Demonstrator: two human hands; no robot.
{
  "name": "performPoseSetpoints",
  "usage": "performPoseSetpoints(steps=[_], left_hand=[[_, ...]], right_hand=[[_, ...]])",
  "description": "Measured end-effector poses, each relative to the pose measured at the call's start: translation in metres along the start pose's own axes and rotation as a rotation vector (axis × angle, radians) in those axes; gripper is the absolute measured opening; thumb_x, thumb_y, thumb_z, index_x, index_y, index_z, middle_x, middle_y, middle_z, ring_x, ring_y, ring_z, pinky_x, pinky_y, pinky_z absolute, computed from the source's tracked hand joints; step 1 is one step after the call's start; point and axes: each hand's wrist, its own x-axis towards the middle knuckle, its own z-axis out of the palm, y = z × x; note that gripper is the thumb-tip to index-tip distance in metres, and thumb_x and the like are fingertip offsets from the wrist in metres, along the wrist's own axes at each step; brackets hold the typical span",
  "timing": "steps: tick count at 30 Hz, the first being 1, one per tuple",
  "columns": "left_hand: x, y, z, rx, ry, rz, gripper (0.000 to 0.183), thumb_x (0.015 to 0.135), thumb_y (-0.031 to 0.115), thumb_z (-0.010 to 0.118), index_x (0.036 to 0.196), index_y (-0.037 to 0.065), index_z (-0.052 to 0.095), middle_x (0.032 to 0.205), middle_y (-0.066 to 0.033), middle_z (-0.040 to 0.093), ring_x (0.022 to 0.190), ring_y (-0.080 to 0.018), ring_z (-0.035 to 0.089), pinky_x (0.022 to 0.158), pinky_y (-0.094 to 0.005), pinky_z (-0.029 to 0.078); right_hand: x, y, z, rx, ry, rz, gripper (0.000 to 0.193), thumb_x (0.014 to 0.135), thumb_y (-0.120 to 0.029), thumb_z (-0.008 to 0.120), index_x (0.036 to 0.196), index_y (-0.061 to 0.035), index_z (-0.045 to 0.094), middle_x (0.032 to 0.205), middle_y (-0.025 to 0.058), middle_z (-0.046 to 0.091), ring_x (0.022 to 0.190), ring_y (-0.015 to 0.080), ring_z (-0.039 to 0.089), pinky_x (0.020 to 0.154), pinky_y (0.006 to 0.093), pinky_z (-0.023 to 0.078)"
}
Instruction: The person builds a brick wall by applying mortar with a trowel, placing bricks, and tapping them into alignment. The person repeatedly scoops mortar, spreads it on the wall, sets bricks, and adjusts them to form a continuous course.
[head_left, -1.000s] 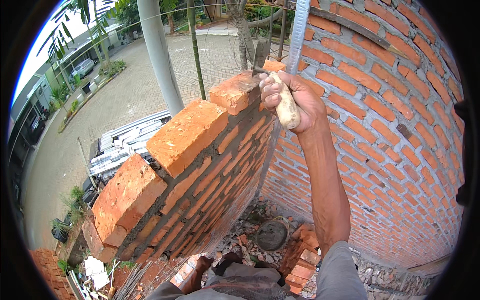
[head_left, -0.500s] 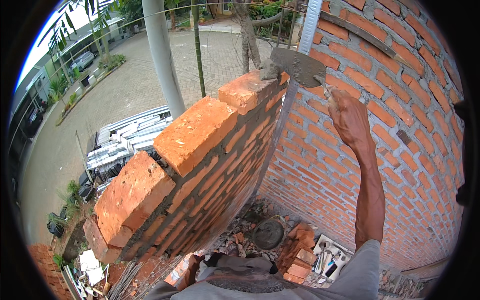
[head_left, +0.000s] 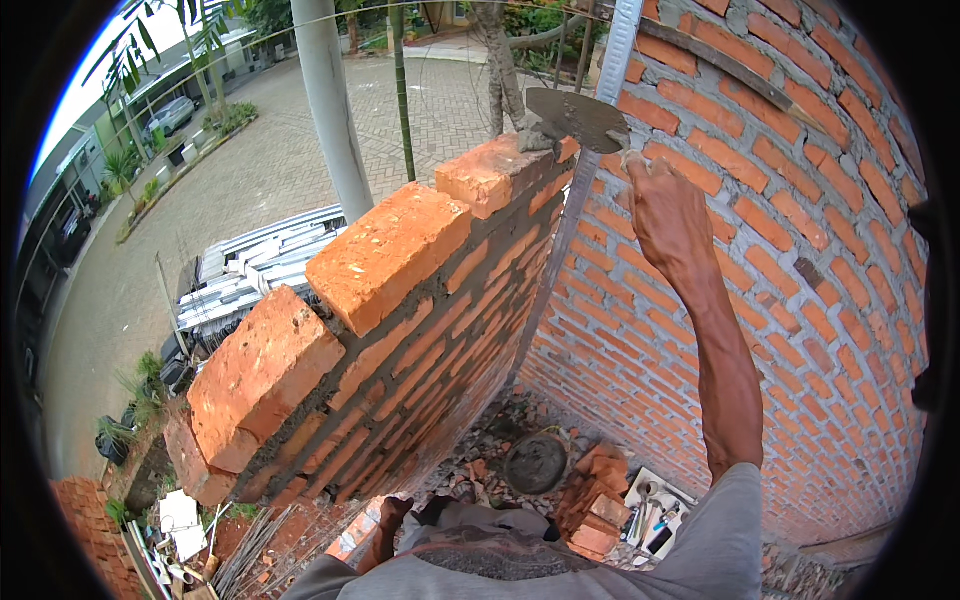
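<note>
My right hand (head_left: 668, 215) is closed round the handle of a mortar-coated trowel (head_left: 590, 120), arm stretched out ahead. The blade reaches over the far end of the brick wall (head_left: 440, 350). Beside the blade, a lump of grey mortar (head_left: 538, 137) sits on the farthest top brick (head_left: 490, 178). Nearer along the wall top lie an orange brick (head_left: 390, 255) and another brick (head_left: 262, 375). My left hand (head_left: 393, 512) is low by my body at the near side of the wall; its fingers are too small and dark to make out.
A metal straightedge (head_left: 612, 60) stands upright at the corner with the tall brick wall (head_left: 790, 240) on the right. Below are a bucket of mortar (head_left: 536, 464), stacked bricks (head_left: 598, 510) and a tray of tools (head_left: 660, 520). A grey post (head_left: 328, 110) rises beyond the wall.
My right hand and the trowel have moved left, bringing the blade over the mortar at the wall's far end. My left hand has come into clearer sight at the bottom.
</note>
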Motion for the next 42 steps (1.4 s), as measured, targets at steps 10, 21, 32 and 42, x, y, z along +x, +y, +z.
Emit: performPoseSetpoints(steps=[10, 21, 32, 42], left_hand=[[-0.011, 0.003, 0.005, 0.11, -0.028, 0.038, 0.041, 0.091, 0.049, 0.059, 0.076, 0.014, 0.074, 0.07, -0.0148, 0.068, 0.07, -0.0307, 0.068, 0.067, -0.0409, 0.053], [-0.014, -0.004, 0.008, 0.05, 0.049, 0.141, 0.021, 0.083, 0.033, 0.066, 0.094, 0.016, 0.072, 0.061, -0.0134, 0.06, 0.063, -0.0311, 0.065, 0.058, -0.0439, 0.049], [-0.014, -0.023, 0.016, -0.175, 0.134, 0.444, 0.014, 0.088, 0.028, 0.065, 0.091, 0.018, 0.074, 0.067, -0.0119, 0.065, 0.063, -0.0305, 0.065, 0.057, -0.0434, 0.05], [-0.016, -0.011, 0.005, 0.203, 0.087, 0.283, 0.011, 0.085, 0.026, 0.066, 0.09, 0.019, 0.074, 0.068, -0.012, 0.066, 0.063, -0.0298, 0.066, 0.057, -0.0426, 0.05]], right_hand=[[0.014, 0.001, -0.01, -0.013, -0.058, 0.013, 0.021, 0.082, -0.004, 0.062, 0.099, 0.0084, 0.059, 0.088, 0.0286, 0.064, 0.077, 0.0401, 0.068, 0.066, 0.0464, 0.056], [0.007, -0.01, -0.011, -0.017, 0.021, -0.059, 0.014, 0.078, 0.003, 0.06, 0.09, 0.0097, 0.061, 0.086, 0.0302, 0.065, 0.076, 0.0411, 0.069, 0.064, 0.0457, 0.056], [0.025, 0.004, -0.003, -0.075, 0.063, 0.054, 0.019, 0.086, -0.006, 0.058, 0.101, 0.0062, 0.06, 0.08, 0.0245, 0.06, 0.074, 0.0384, 0.065, 0.065, 0.0488, 0.052], [0.017, -0.005, -0.014, -0.088, -0.056, 0.005, 0.022, 0.08, -0.007, 0.071, 0.094, 0.0052, 0.059, 0.082, 0.023, 0.061, 0.082, 0.0371, 0.064, 0.071, 0.0475, 0.053]])
